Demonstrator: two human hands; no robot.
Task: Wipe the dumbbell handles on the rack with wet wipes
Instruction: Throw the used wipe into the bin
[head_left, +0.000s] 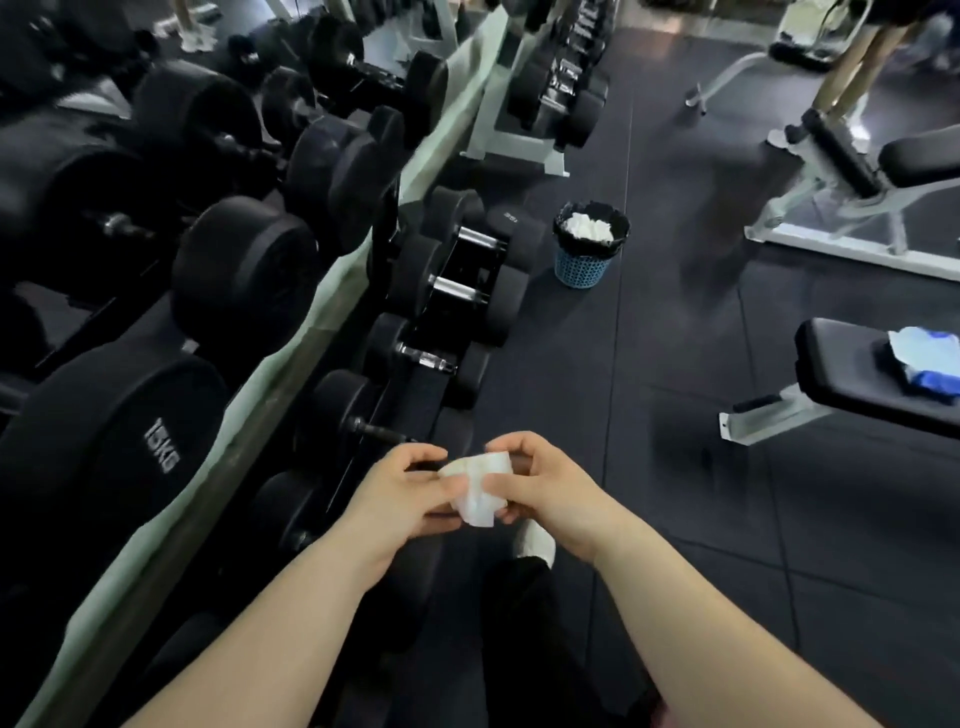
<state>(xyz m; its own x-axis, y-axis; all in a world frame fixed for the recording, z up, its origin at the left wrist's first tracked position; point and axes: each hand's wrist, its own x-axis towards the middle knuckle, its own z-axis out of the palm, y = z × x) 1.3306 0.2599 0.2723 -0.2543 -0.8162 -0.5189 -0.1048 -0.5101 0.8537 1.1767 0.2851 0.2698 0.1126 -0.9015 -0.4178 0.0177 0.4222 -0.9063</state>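
**Hands.** The left hand (400, 499) and the right hand (545, 493) are together at the lower centre of the view. Both pinch one white wet wipe (480, 499) between thumb and curled fingers. The wipe is crumpled and spans the gap between the two hands.

**Wipe position.** The wipe is held in the air, above the front edge of the rack's lower tier. It is just beside a dark dumbbell handle (382, 430) but does not touch it.

**Rack.** The rack (332, 291) runs from the lower left to the upper centre, and its rail is pale green. The upper tier carries large black dumbbells; one near the left edge is marked 15KG (161, 452). Along the lower tier, further from the hands, lie smaller dumbbells with chrome handles (457, 288).

**Surroundings.** A blue basket (582, 267) with a black liner stands on the floor (675, 467) near the rack's front edge. It holds white crumpled wipes (589, 228). At the right edge, a black bench (841, 374) carries a blue and white pack (927, 364).
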